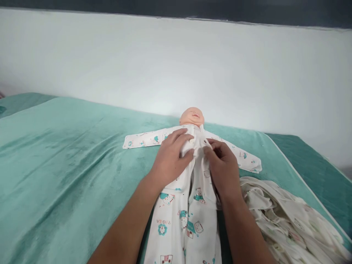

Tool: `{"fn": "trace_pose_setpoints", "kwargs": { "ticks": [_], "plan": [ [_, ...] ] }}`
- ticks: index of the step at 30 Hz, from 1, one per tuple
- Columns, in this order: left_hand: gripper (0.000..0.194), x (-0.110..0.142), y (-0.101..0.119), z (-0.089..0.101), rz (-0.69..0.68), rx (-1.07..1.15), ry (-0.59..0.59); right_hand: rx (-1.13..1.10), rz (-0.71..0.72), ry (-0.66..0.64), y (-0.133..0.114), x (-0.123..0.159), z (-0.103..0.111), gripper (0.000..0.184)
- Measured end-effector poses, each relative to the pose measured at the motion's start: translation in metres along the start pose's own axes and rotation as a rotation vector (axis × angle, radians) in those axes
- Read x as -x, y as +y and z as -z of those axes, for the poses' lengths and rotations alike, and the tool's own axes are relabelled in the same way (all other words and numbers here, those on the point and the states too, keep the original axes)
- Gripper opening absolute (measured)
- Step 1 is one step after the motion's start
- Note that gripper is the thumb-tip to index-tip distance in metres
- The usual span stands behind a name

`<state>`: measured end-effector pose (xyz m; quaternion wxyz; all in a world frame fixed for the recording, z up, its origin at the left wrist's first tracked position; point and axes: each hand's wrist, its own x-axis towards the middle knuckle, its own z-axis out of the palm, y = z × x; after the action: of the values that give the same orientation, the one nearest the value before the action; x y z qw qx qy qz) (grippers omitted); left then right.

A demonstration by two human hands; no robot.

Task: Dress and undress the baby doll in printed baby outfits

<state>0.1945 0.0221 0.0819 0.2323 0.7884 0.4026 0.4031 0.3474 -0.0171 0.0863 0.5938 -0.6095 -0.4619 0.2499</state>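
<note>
A baby doll point(191, 116) lies on its back, head toward the wall, dressed in a white printed baby outfit point(165, 223) with long sleeves spread to both sides. My left hand point(173, 156) rests on the chest of the outfit, fingers stretched and apart over the left front panel. My right hand point(221, 161) pinches the edge of the right front panel between thumb and fingers, lifting it a little. The front opening runs down the middle between my hands. The doll's body and legs are hidden under the cloth.
A heap of crumpled pale printed cloth point(291, 220) lies at my right. Light green bedding point(68, 165) covers the bed, with a darker green quilted cover point(316, 172) at the right edge. A white wall point(137, 62) stands directly behind the doll's head.
</note>
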Motion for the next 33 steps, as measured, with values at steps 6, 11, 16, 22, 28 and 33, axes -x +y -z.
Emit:
{"fn": "trace_pose_setpoints", "kwargs": {
  "ticks": [6, 11, 16, 22, 28, 33],
  "plan": [
    [0.013, -0.001, 0.001, 0.001, 0.075, 0.046, 0.032, -0.178, -0.283, 0.197, 0.008, -0.009, 0.011, 0.017],
    [0.009, 0.000, 0.001, 0.000, 0.072, 0.043, 0.088, -0.077, 0.008, 0.004, 0.007, 0.002, 0.000, 0.041],
    [0.021, -0.001, 0.000, 0.000, -0.010, -0.026, 0.040, 0.005, 0.059, -0.129, 0.004, 0.006, 0.000, 0.042],
    [0.006, -0.001, 0.004, 0.000, 0.046, -0.057, 0.049, -0.043, 0.099, -0.132, 0.009, 0.003, 0.001, 0.032],
    [0.023, -0.002, 0.002, 0.000, 0.055, -0.015, 0.111, -0.063, 0.074, -0.113, 0.010, 0.003, -0.001, 0.031],
    [0.027, -0.004, -0.005, -0.003, 0.128, -0.010, 0.202, -0.053, 0.052, -0.093, 0.008, 0.004, -0.001, 0.030]
  ]
}}
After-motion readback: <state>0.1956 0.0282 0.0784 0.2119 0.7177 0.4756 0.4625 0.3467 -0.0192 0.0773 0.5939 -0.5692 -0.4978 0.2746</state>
